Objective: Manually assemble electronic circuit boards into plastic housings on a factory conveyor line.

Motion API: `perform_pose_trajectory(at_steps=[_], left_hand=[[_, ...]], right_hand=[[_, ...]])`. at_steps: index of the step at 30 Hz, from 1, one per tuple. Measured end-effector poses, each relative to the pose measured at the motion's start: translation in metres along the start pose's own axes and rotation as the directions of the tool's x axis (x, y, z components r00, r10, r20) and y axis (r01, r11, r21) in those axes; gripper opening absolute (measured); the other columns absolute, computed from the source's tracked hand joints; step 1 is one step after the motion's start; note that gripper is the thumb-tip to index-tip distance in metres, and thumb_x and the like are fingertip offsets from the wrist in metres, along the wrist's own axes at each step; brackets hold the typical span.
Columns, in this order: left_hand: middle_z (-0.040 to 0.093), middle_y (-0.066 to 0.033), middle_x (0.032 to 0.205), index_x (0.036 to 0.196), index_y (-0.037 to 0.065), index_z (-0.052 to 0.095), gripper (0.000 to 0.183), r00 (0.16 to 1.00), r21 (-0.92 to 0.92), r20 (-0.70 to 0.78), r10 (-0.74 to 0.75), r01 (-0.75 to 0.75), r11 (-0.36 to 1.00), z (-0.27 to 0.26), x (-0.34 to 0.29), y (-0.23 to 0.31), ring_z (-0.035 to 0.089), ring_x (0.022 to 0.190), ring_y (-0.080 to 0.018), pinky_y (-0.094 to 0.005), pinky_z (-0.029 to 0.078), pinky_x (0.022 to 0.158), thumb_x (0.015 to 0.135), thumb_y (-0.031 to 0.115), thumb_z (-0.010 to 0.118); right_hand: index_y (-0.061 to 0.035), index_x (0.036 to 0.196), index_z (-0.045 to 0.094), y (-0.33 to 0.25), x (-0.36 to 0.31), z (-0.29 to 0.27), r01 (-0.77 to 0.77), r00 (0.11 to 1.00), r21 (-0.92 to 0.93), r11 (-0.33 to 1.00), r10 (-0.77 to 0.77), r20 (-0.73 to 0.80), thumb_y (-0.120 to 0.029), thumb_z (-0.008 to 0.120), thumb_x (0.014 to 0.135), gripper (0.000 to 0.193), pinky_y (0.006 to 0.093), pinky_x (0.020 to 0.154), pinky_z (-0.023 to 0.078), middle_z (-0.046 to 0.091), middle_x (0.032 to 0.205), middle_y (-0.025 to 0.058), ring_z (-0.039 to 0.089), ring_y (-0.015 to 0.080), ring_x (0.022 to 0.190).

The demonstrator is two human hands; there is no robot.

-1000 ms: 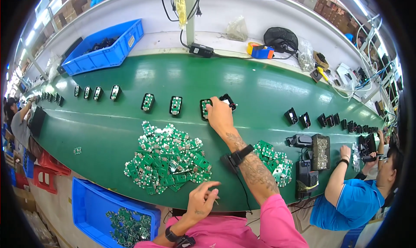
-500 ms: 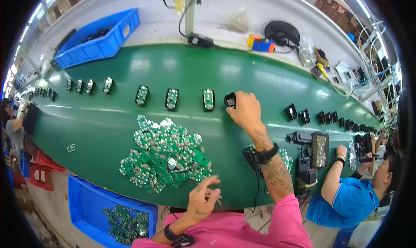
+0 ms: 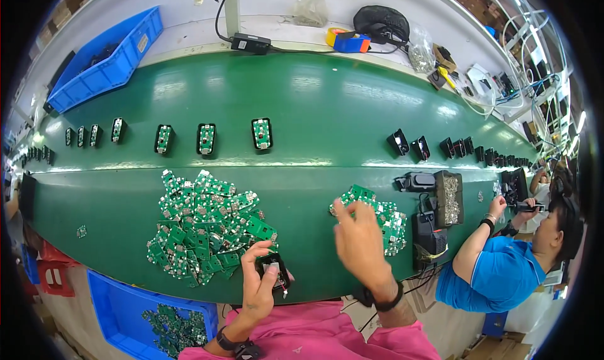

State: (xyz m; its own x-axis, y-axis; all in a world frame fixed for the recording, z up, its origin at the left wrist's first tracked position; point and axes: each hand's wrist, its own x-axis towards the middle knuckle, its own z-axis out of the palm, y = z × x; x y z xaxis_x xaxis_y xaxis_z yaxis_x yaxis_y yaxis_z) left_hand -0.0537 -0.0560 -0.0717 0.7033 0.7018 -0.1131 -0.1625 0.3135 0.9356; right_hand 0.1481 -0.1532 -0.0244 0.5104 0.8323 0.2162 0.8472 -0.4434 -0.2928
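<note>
My left hand [image 3: 255, 283] grips a small black plastic housing [image 3: 280, 279] at the near edge of the table, its thumb over the housing's open top. A thin lead with a white connector [image 3: 285, 293] hangs out of the housing. My right hand [image 3: 362, 243] is over the near side of a smaller pile of green circuit boards [image 3: 394, 226], fingers apart and nothing visible in them. A large heap of green circuit boards [image 3: 201, 231] lies to the left of the held housing. Farther back, housings fitted with boards [image 3: 262, 134] stand in a row.
More black housings [image 3: 398, 142] line up at the right. A box of small metal parts [image 3: 448, 199] and a black device [image 3: 430, 234] stand beside the smaller pile. Blue bins are at the far left [image 3: 107, 64] and near left [image 3: 113, 313]. A co-worker in blue [image 3: 497, 272] sits at the right.
A black housing has come from the back row, where my right hand held it, into my left hand. My right hand has drawn back to the smaller board pile. The view has shifted.
</note>
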Motion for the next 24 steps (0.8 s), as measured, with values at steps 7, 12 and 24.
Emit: perform_pose_trajectory(at_steps=[7,12,24], left_hand=[[0.026,-0.0165,0.147,0.120,0.000,0.049,0.030,0.972,-0.026,0.177,0.157,-0.155,0.988,-0.022,0.005,-0.003,0.065,0.093,-0.0243,-0.0342,0.057,0.074,0.090,-0.001,0.050],[0.033,-0.0173,0.142,0.111,0.000,0.058,0.018,0.997,0.085,0.059,0.057,-0.062,0.994,-0.021,0.002,0.015,0.064,0.097,-0.0185,-0.0288,0.058,0.074,0.095,0.006,0.052],[0.051,-0.0158,0.125,0.096,0.001,0.067,0.011,0.998,0.326,0.060,0.014,-0.033,0.945,-0.011,-0.001,0.021,0.064,0.087,-0.0168,-0.0310,0.053,0.074,0.094,0.011,0.062]], right_hand=[[0.0031,0.127,0.056,-0.025,-0.022,0.024,0.104,0.962,0.091,0.990,-0.123,0.244,-0.022,0.077,0.078,0.058,0.0403,0.080,0.046,0.051,0.102,0.0162,0.051,0.0329,0.095],[-0.0032,0.133,0.054,-0.048,-0.057,0.006,0.191,0.904,0.147,0.971,-0.232,0.359,-0.023,0.075,0.078,0.062,0.0428,0.088,0.043,0.050,0.120,0.0158,0.048,0.0331,0.108],[-0.0123,0.113,0.068,-0.004,-0.107,0.038,0.451,0.876,0.346,0.823,-0.482,0.005,-0.009,0.068,0.083,0.030,0.0365,0.080,0.049,0.062,0.114,0.0075,0.059,0.0233,0.097]])
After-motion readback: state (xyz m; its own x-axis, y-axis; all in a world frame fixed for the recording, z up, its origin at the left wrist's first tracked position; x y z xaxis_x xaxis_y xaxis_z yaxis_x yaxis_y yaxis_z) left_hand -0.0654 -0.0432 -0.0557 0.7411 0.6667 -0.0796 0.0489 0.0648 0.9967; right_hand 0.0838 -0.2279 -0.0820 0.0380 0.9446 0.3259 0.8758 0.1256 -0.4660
